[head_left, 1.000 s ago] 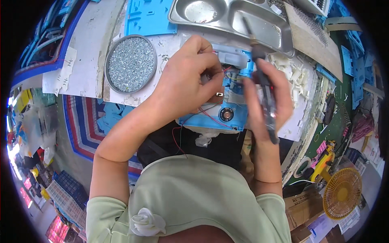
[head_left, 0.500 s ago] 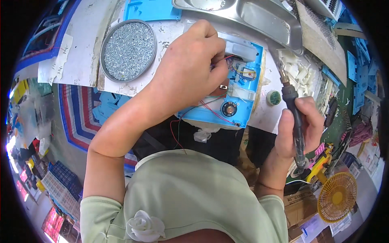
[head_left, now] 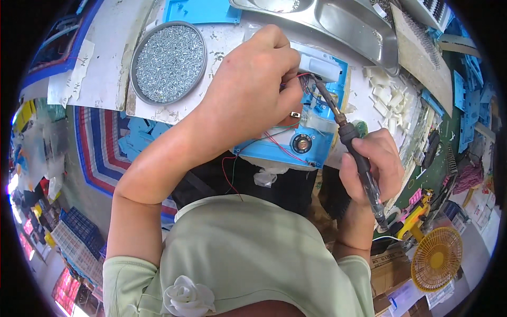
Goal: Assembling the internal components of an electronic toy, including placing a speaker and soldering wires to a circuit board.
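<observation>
Here, a striped bag (head_left: 97, 153) lies left of a pale worktop (head_left: 108, 58) bearing a round tray (head_left: 193, 91) of small metal pieces (head_left: 168, 63), a steel tray (head_left: 356, 31) and white parts (head_left: 388, 92); a yellow fan (head_left: 437, 259) stands rightmost. At the front edge, the blue housing (head_left: 323, 148) is open, wired, with a round speaker (head_left: 301, 143). The left hand (head_left: 259, 79) curls over it, fingertips hidden, grip impossible to tell; the right hand (head_left: 377, 164) pinches a dark soldering iron (head_left: 349, 134).

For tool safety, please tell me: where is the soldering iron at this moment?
In the head view, the soldering iron is right of centre, held in the right hand, its tip near the wires on the blue casing, by the left hand.
</observation>
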Tool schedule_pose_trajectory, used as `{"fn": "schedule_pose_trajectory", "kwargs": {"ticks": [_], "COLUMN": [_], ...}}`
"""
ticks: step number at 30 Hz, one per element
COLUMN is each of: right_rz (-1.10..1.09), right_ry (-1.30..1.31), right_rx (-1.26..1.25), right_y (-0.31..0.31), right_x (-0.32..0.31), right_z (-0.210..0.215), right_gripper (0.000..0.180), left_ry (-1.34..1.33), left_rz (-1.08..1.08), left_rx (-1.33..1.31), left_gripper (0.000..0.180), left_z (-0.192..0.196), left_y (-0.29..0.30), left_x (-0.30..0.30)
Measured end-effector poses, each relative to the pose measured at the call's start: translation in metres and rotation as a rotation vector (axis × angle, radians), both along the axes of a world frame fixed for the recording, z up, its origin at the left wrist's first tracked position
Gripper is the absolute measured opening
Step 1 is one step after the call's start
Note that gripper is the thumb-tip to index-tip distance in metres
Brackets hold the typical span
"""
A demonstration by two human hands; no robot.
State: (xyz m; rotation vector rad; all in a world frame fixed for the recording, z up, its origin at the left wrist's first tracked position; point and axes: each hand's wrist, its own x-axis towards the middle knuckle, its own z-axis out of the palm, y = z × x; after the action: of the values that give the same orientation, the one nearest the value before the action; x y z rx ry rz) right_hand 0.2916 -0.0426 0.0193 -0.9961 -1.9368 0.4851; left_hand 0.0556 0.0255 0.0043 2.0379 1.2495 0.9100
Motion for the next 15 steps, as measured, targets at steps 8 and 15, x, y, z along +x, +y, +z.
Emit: {"fn": "schedule_pose_trajectory", "kwargs": {"ticks": [8,15], "right_rz": [-0.007,0.004], "right_ry": [-0.013,-0.02], "right_rx": [0.022,0.026], "right_y": [0.0011,0.0034], "right_x": [-0.0014,-0.002], "right_z": [-0.0026,-0.0018], "right_gripper": [0.032,0.032], "left_ry": [0.002,0.014], "left_rz": [0.002,0.007], "left_rx": [-0.011,0.021], "left_gripper": [0.01,0.013], "left_z": [0.0003,-0.0004], "left_y": [-0.0005,0.0004], "left_x": [0.0,0.0006]}}
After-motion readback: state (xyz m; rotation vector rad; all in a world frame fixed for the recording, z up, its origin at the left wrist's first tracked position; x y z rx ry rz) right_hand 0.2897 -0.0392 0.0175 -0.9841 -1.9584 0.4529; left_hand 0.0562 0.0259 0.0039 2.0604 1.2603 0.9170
